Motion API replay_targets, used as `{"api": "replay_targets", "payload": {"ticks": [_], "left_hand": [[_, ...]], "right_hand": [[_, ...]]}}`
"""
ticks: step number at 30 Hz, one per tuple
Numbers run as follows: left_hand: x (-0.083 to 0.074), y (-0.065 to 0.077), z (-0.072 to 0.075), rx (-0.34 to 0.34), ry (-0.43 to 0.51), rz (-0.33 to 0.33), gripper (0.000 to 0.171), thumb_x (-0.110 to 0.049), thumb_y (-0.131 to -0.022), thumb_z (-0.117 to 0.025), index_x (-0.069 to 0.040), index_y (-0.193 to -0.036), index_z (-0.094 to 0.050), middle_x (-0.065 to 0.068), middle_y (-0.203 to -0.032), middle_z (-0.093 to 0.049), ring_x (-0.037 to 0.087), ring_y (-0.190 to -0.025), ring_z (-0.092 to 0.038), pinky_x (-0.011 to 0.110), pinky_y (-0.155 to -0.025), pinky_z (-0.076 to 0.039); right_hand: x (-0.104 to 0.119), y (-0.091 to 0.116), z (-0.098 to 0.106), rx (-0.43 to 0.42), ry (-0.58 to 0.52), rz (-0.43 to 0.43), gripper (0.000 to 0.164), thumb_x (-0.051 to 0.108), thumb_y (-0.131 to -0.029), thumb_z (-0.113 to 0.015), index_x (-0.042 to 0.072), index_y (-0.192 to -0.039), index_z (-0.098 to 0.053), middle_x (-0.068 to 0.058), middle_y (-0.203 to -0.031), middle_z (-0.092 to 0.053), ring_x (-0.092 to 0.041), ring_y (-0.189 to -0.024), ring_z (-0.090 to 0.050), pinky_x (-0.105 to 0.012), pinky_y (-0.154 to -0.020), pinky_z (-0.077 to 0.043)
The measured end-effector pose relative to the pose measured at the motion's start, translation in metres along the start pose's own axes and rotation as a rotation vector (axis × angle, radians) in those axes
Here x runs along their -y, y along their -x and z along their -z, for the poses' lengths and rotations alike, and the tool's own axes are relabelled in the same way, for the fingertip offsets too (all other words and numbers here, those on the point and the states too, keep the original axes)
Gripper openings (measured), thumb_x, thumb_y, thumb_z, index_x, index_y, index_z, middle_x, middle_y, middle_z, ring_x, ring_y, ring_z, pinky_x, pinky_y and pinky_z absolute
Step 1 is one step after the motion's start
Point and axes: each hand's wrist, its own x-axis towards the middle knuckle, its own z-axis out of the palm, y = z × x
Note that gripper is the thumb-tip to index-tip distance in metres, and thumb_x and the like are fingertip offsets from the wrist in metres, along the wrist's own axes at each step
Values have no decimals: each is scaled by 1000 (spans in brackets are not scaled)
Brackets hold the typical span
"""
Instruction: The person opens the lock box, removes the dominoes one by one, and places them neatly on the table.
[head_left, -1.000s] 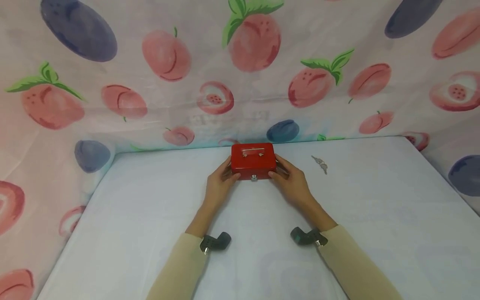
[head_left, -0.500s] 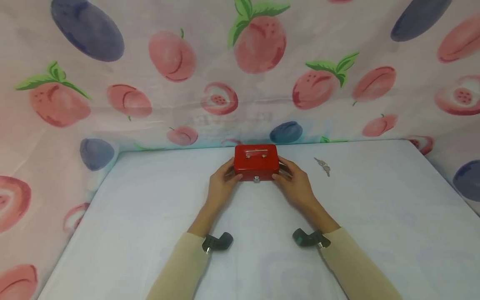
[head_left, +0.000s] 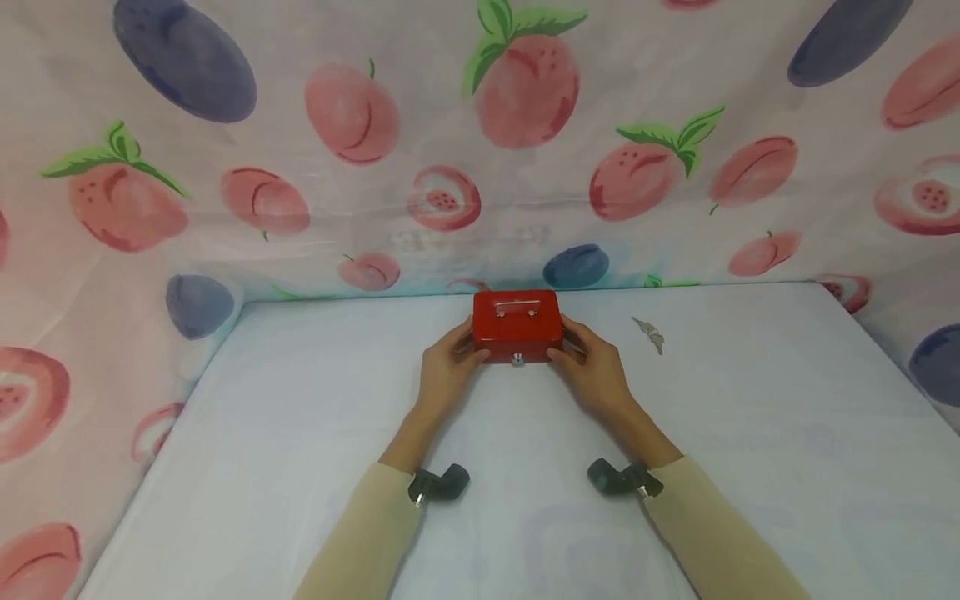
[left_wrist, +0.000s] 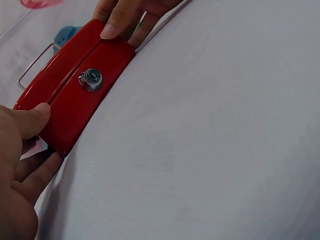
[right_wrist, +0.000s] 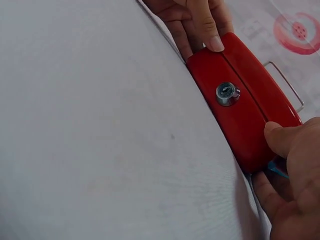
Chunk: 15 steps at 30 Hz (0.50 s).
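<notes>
A red metal cash box [head_left: 517,327] stands at the back of the white table, its lid down. On top is a thin wire handle [head_left: 518,303], and a round silver lock [left_wrist: 91,78] sits in the front face. My left hand [head_left: 447,367] grips the box's left end, thumb on the front and fingers around the side. The opposite end is held the same way by my right hand [head_left: 596,367]. In the right wrist view, the right thumb [right_wrist: 281,136] lies across the seam under the lid. Two small keys [head_left: 656,338] lie to the right of the box.
A fruit-printed cloth [head_left: 360,200] hangs behind the table and down its left and right sides. The white tabletop [head_left: 525,433] stretches in front of the box. Each wrist wears a dark camera mount [head_left: 442,483].
The head view has shifted slightly, so everything appears a little further right. Both hands keep the same hold on the cash box, and the keys lie where they were.
</notes>
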Motion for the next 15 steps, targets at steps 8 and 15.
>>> {"api": "replay_targets", "payload": {"ticks": [8,15], "left_hand": [[-8,1,2,8,-12,36,58,-7,-87,-69,-10,-141,-48,7,-137,-53,23,-119,-56,31,-91,-48],[-18,5,10,19,-45,45,57,-5,-85,-71,-6,-138,-50,9,-137,-52,24,-117,-57,31,-90,-48]], "right_hand": [[7,2,1,1,-26,-21,62,10,-89,-68,5,-144,-41,-16,-138,-50,-27,-120,-54,-29,-90,-46],[12,7,5,32,-26,-12,61,10,-88,-69,3,-142,-43,-17,-137,-51,-29,-118,-55,-31,-89,-47]]}}
